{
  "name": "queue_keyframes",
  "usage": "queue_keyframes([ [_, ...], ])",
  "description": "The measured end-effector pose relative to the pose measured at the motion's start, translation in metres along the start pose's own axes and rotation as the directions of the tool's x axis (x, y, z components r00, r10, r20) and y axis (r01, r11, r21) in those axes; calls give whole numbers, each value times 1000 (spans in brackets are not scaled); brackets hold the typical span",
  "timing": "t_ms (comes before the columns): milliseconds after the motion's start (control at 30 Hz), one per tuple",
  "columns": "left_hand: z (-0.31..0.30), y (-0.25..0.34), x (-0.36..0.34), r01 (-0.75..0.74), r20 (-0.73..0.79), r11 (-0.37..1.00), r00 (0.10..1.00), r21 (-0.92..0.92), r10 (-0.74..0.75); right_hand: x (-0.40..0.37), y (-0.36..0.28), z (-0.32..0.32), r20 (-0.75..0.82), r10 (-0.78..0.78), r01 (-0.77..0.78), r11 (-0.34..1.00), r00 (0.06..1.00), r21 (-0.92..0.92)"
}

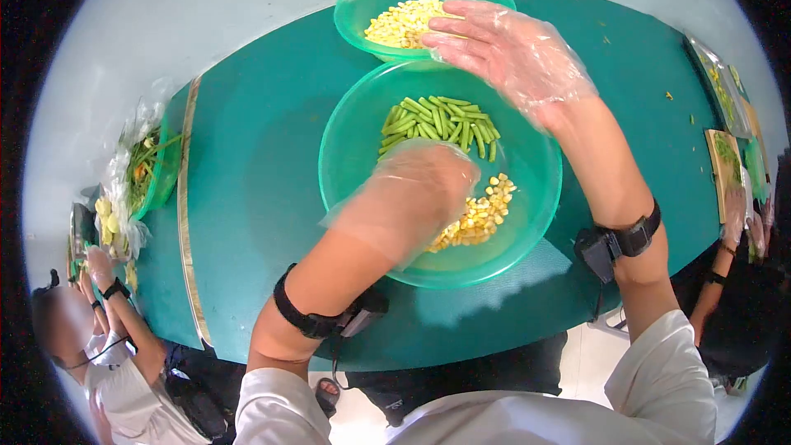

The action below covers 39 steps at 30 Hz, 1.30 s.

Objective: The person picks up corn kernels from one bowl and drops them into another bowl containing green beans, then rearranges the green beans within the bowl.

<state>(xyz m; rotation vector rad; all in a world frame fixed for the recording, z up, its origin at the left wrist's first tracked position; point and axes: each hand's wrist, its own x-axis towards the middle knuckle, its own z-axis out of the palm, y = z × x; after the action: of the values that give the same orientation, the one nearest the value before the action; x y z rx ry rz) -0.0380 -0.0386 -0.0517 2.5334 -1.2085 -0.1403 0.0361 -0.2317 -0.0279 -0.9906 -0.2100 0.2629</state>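
Note:
A large green bowl (342,156) holds cut green beans (441,121) at its back and yellow corn kernels (486,216) at its front right. My left hand (424,185), in a clear plastic glove, is inside this bowl between beans and corn; its fingers are hidden from view. Behind stands a second green bowl (354,8) with paler corn kernels (404,23). Over its right edge my right hand (511,45), also gloved, is held with fingers extended and slightly apart, holding nothing visible.
The bowls stand on a green table (255,198). At the left are a green basket of vegetable scraps (161,169) and a person (115,363) with gloved hands. At the right, cutting boards (725,169) lie beside another person's hands (733,214).

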Motion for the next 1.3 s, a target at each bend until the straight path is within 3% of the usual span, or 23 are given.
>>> queue_keyframes([
  [267,-1,0,5,27,113,995,993,91,-38,2,3,-4,26,-18,16,997,1000,74],
  [700,-51,-9,2,77,-198,996,978,45,-67,0,8,-3,96,-26,25,1000,995,7],
  [800,-69,-12,3,109,-305,990,949,85,-79,-9,3,7,123,61,-46,991,991,-124],
  [900,-78,-16,6,128,-379,990,920,59,-96,-6,3,5,228,322,-312,947,919,-79],
  [1067,-77,-22,8,105,-427,995,899,-1,-95,-6,7,6,288,390,-429,899,875,87],
  [1167,-79,-20,7,112,-517,994,850,-8,-100,-1,7,1,223,317,-355,922,922,156],
  [1300,-83,-18,6,138,-441,990,891,29,-112,1,-3,10,42,156,-161,945,987,283],
])
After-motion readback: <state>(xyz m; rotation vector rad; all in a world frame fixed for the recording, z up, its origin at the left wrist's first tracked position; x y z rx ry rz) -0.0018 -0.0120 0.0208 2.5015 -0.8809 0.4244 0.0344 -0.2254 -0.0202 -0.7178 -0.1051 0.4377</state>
